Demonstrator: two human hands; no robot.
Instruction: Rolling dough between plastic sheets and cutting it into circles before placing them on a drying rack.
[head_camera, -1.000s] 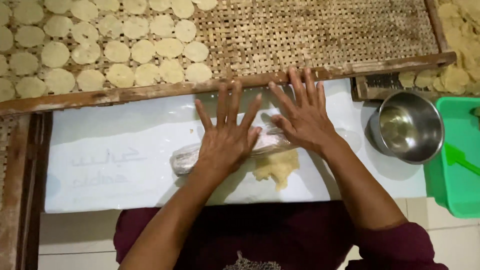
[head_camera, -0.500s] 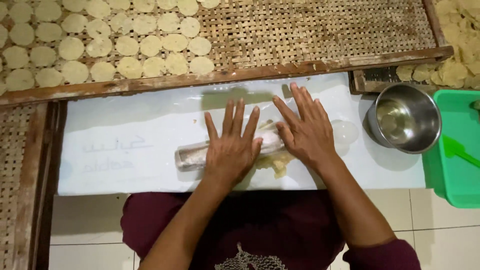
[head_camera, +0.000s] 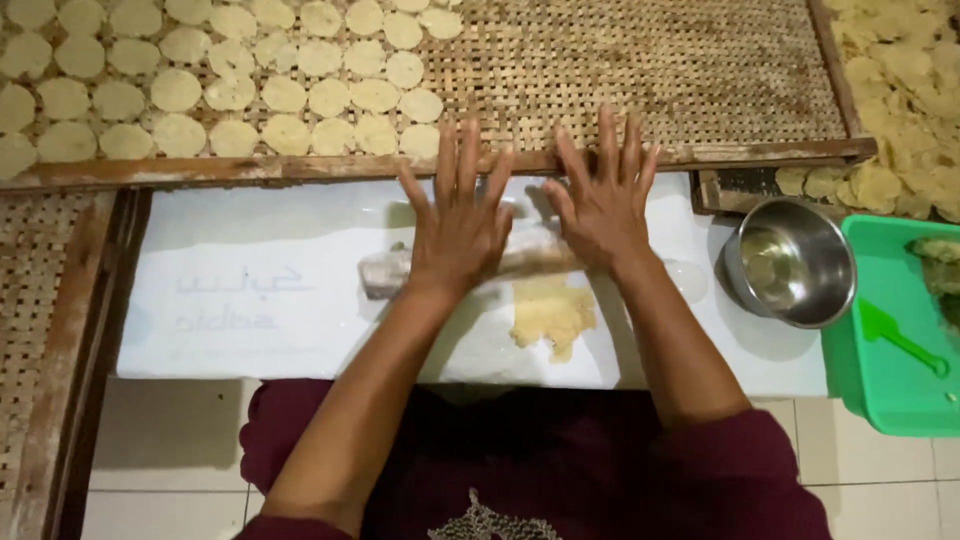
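Observation:
My left hand (head_camera: 461, 222) and my right hand (head_camera: 604, 198) lie flat, fingers spread, on a pale rolling pin (head_camera: 385, 271) that rests across a white board (head_camera: 250, 300). The pin's left end sticks out from under my left palm. A flattened patch of yellowish dough (head_camera: 551, 314) lies on the board just behind the pin, toward me. Neither hand grips anything; both press down with open palms.
A woven bamboo tray (head_camera: 650, 70) beyond the board carries several round dough discs (head_camera: 230, 85). A steel bowl (head_camera: 790, 262) stands at the right, beside a green plastic tray (head_camera: 890, 380) with a green scraper (head_camera: 895, 335). More discs sit at far right (head_camera: 900, 80).
Both hands have pushed the rolling pin away from me toward the tray's wooden edge, uncovering the flattened dough behind it.

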